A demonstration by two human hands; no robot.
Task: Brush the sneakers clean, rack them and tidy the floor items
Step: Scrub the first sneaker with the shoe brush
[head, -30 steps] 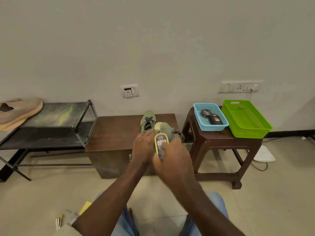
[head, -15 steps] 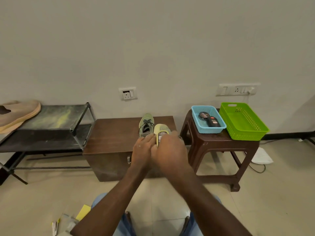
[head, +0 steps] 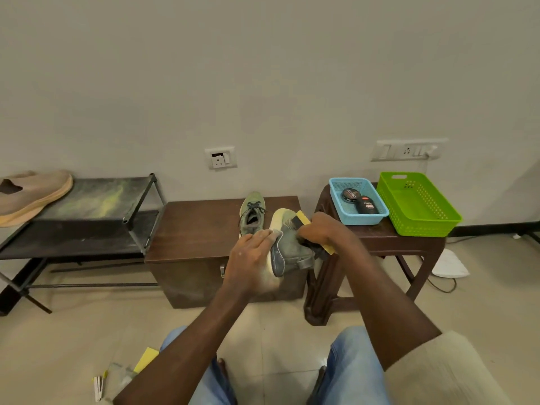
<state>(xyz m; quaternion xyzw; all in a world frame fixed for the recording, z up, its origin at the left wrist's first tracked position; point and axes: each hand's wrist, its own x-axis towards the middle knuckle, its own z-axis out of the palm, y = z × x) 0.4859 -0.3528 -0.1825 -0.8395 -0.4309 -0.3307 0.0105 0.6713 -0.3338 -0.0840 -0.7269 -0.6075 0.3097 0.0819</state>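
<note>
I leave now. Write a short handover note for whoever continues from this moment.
Left hand holds the grey-green fabric sneaker by its sole; right hand grips the yellow-backed brush against its upper.
Second green laced sneaker sits on the brown wooden chest.
Done: none racked.
Left: finish brushing, rack both on the black metal rack, tidy the yellow and white floor items.

We look out from the person's head through one wide-angle lens, facing forward and down toward the wall (head: 263,68). The left hand (head: 251,258) and right hand (head: 321,229) sit close before us at mid-frame, the knees (head: 356,363) at the bottom edge, the wooden box (head: 198,226) just beyond.
</note>
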